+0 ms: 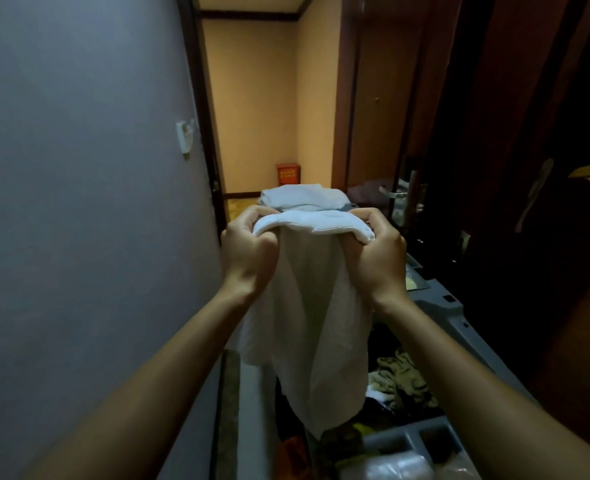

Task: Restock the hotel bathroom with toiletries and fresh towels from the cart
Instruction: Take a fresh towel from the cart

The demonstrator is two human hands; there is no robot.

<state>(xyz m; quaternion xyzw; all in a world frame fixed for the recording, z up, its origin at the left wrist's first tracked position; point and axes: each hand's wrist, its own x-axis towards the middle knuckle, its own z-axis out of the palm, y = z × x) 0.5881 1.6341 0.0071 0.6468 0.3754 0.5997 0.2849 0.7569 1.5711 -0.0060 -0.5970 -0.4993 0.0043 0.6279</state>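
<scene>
Observed from the corridor: the person stands at the housekeeping cart [450, 307], both arms stretched out over it. The bathroom is not in sight from here, so nothing can be confirmed as restocked.

Progress, as a judgement: the work appears to be at the fetching stage. One white towel [307, 323] has been taken up. Carrying it to the bathroom and hanging or shelving it remain to be done. No toiletries are in hand. A pale plastic-wrapped item [401, 465] lies in a near compartment of the cart, but what it is cannot be told.

Hands: the left hand [248, 251] and the right hand [376, 251] are each closed tightly on the towel's upper edge, fingers curled over it and thumbs under, one hand at either end.

Location of the towel: held up in the air over the cart, between the two hands, its length hanging down in front of the cart's contents.

Condition of the towel: plain white, with a stitched band along the gripped edge. It hangs in soft vertical folds and tapers toward its lower end. No stain shows, though the light is dim.

Further stock: a stack of folded white towels [304, 197] sits on the far end of the cart. Crumpled drab cloths [404, 379] lie in the cart to the right of the hanging towel.
</scene>
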